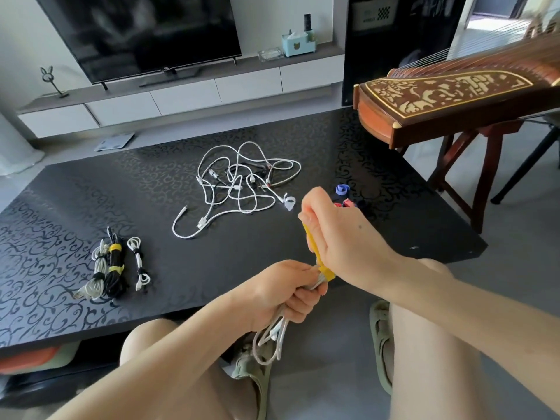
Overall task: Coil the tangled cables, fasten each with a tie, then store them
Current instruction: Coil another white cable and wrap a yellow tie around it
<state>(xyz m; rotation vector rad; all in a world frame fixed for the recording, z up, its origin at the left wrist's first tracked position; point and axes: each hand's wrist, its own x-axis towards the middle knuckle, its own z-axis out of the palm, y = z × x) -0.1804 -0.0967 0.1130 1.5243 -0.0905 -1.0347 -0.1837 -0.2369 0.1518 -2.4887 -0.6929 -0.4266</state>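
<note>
Firmly, both hands (left (283,294), right (336,237)) grip cable (274,338) and yellow tie (313,247).

yellow tie (315,253), white cables (242,180), black scroll-patterned table (121,201), blue tie (342,189)

I count three tied bundles (113,265) at the worktop's (181,268) front left, one tangle (242,180) mid-worktop. One coil (274,334) with one yellow tie (326,272) hangs beyond its front edge.

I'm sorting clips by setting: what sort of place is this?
Most likely a home living room: a large television on a low white media cabinet, a dark patterned coffee table, and a stringed instrument on a stand.
</note>
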